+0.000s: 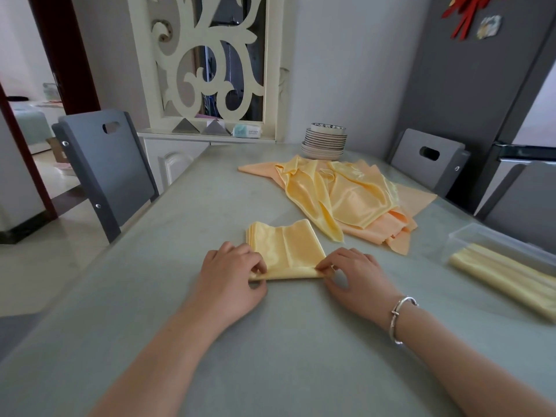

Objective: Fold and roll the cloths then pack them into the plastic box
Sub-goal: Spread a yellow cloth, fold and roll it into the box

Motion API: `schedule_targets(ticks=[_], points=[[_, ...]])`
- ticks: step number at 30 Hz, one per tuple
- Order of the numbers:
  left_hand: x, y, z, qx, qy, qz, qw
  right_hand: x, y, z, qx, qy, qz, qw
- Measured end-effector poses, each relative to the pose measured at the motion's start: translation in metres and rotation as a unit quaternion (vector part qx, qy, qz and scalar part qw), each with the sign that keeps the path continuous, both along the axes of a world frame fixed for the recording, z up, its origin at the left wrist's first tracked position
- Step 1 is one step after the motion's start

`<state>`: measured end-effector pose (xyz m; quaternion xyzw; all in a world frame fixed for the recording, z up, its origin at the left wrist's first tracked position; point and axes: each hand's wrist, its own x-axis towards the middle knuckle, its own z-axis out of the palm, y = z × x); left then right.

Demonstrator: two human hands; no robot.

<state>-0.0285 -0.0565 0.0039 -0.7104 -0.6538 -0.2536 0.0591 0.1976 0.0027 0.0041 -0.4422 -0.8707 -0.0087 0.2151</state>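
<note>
both our hands are curled on the near edge of the folded yellow cloth (288,251): left hand (231,272) pinches its left end, right hand (352,273) pinches the right, where the edge is rolled into a thin tube. it lies flat mid-worktop (186,224). more satiny cloths (346,197) are heaped behind, and the plastic box (493,248) to the right holds pale rolls.

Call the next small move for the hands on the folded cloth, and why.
Probably roll forward, away from the body. The left hand and right hand pinch the two ends of a thin roll just begun at the near edge of the folded cloth; most of it lies flat beyond.
</note>
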Motion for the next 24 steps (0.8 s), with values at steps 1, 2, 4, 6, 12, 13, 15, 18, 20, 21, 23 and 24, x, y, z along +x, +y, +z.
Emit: schedule_targets(ticks=[1, 2, 4, 6, 12, 13, 15, 18, 20, 21, 23, 24], points=[[0.0, 0.0, 0.0, -0.005, -0.002, 0.002, 1.0, -0.001, 0.001, 0.0, -0.016, 0.004, -0.01, 1.0], [0.0, 0.001, 0.0, -0.007, -0.004, 0.004, 1.0, -0.003, 0.002, 0.0, -0.024, 0.005, -0.018, 1.0], [-0.001, 0.003, -0.001, -0.004, -0.01, 0.008, 1.0, -0.006, 0.005, -0.001, -0.029, 0.005, -0.033, 0.999], [-0.002, 0.005, -0.003, 0.002, -0.034, 0.013, 0.999, -0.008, 0.006, -0.002, -0.033, 0.008, -0.05, 0.998], [-0.007, 0.01, -0.008, -0.037, -0.234, 0.029, 0.971, -0.002, 0.005, 0.0, -0.11, 0.129, -0.059, 0.984], [-0.007, 0.01, -0.009, -0.049, -0.254, 0.033, 0.965, -0.001, 0.004, -0.001, -0.123, 0.148, -0.061, 0.979], [-0.006, 0.011, -0.01, -0.063, -0.267, 0.045, 0.961, -0.001, 0.005, -0.001, -0.129, 0.175, -0.066, 0.974], [-0.002, 0.011, -0.011, -0.054, -0.255, 0.064, 0.963, -0.006, 0.006, -0.003, -0.099, 0.131, -0.083, 0.983], [0.0, 0.011, -0.01, -0.042, -0.229, 0.072, 0.97, -0.01, 0.007, -0.005, -0.06, 0.081, -0.094, 0.99], [0.001, 0.01, -0.01, -0.035, -0.215, 0.074, 0.973, -0.011, 0.007, -0.005, -0.038, 0.067, -0.097, 0.992], [0.001, 0.009, -0.008, -0.015, -0.191, 0.076, 0.978, -0.011, 0.008, -0.004, 0.006, 0.05, -0.097, 0.994], [0.001, 0.008, -0.006, -0.002, -0.173, 0.075, 0.982, -0.01, 0.008, -0.004, 0.028, 0.039, -0.093, 0.994]])
